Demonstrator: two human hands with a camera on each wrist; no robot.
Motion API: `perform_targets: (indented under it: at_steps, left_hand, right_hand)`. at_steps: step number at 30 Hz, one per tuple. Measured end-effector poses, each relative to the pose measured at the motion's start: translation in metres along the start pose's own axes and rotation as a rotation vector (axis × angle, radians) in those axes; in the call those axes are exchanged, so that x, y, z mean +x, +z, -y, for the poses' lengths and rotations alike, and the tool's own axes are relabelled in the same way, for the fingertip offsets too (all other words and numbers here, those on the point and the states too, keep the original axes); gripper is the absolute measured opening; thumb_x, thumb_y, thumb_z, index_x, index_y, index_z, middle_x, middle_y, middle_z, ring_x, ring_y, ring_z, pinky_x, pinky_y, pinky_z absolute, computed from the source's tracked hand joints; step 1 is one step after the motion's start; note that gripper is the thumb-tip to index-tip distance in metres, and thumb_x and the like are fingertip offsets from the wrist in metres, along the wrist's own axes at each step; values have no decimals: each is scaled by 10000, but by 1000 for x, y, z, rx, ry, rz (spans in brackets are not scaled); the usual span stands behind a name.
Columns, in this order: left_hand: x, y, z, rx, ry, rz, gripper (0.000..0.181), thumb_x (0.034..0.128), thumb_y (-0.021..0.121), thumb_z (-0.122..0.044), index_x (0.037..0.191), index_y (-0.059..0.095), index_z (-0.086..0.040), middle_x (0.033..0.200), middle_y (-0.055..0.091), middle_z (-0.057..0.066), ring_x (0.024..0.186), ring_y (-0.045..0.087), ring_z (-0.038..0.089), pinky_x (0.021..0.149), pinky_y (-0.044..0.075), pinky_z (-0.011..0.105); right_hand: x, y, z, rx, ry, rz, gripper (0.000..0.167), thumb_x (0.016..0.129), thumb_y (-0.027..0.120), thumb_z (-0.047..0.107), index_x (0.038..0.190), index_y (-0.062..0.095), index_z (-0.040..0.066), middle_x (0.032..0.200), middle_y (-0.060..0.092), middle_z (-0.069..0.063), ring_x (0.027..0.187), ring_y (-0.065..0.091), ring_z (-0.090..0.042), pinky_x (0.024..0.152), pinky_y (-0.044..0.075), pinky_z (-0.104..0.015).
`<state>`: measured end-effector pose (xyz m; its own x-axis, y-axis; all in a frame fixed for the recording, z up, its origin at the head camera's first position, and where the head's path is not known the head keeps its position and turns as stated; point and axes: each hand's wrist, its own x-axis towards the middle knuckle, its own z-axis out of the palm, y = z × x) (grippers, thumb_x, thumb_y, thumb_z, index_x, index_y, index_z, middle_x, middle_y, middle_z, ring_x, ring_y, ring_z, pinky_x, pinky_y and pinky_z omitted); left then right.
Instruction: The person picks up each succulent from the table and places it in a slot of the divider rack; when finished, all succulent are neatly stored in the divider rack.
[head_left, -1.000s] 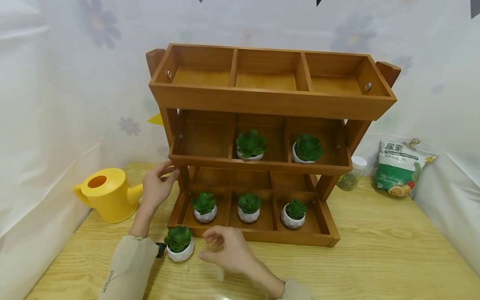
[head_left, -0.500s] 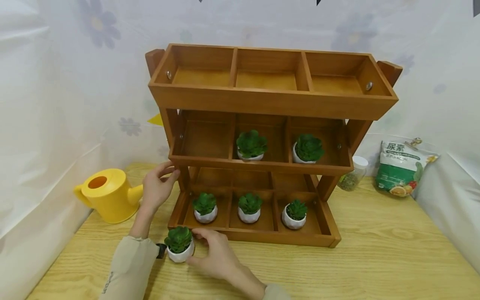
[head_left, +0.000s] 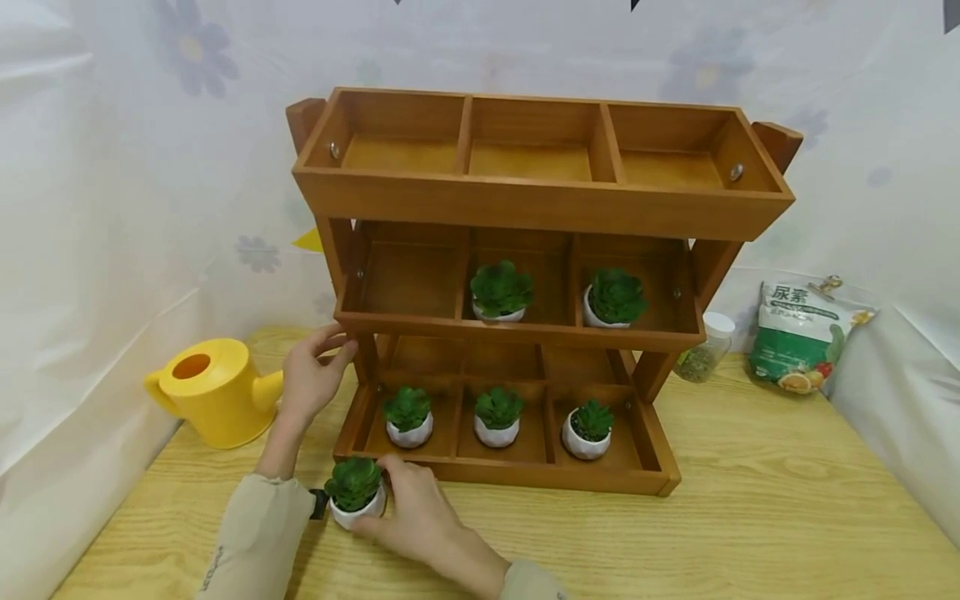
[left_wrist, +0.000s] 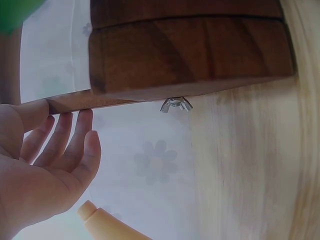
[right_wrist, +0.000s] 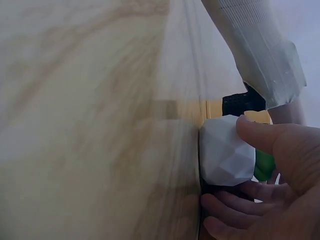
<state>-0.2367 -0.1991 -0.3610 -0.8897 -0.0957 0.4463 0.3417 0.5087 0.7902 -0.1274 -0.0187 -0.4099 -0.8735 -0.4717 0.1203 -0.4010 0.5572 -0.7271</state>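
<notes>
My right hand [head_left: 417, 518] holds a small potted succulent [head_left: 352, 485] on the table, in front of the rack's lower left corner. In the right wrist view, the thumb lies on its white faceted pot [right_wrist: 225, 152], with the fingers round the other side. My left hand [head_left: 311, 377] is at the left side of a three-tier wooden rack [head_left: 540, 200]. The left wrist view has its thumb and fingertips pinching a wooden edge of the rack. Two succulents [head_left: 501, 290] sit in the middle tier, and three [head_left: 498, 412] in the bottom tier.
A yellow watering can [head_left: 225, 400] stands left of my left hand. Behind the rack's right side are a lidded jar [head_left: 703, 350] and a green and white bag [head_left: 798, 337] with a clip. A wing nut [left_wrist: 176, 104] sticks out from the rack's side.
My right hand has moved left to the potted succulent and closed round its pot. The pot has shifted very slightly. My left hand stays at the rack.
</notes>
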Motion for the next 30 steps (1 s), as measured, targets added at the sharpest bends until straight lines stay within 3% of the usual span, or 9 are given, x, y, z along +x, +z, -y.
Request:
perform_targets:
  at_steps: [7, 13, 25, 30]
  left_hand:
    - [-1, -1, -1, 6, -11, 0, 327, 941, 607, -82, 1249, 608, 28, 1137, 649, 242, 1027, 636, 357, 840, 527, 500]
    - [-1, 0, 1, 3, 7, -5, 318, 935, 613, -67, 1237, 615, 34, 1132, 651, 241, 1020, 640, 356, 833, 530, 498]
    - [0, 0, 0, 14, 13, -8, 313, 933, 614, -65, 1228, 619, 38, 1116, 658, 243, 1015, 643, 361, 831, 531, 502]
    - [0, 0, 1, 15, 11, -8, 317, 937, 611, -73, 1234, 615, 39, 1130, 651, 243, 1030, 634, 365, 838, 526, 509]
  right_hand:
    - [0, 5, 7, -60, 73, -36, 536, 719, 824, 421, 1109, 591, 137, 957, 657, 64, 783, 592, -31, 614, 479, -186]
    - [1, 8, 9, -109, 54, -94, 505, 708, 826, 435, 1062, 608, 149, 914, 667, 70, 765, 620, -51, 595, 488, -179]
    - [-1, 2, 8, -90, 52, -33, 493, 728, 803, 420, 1077, 610, 129, 907, 618, 74, 785, 588, -49, 637, 493, -197]
    - [-1, 4, 8, -101, 73, -67, 467, 702, 818, 439, 991, 626, 128, 846, 602, 76, 751, 581, -64, 617, 485, -202]
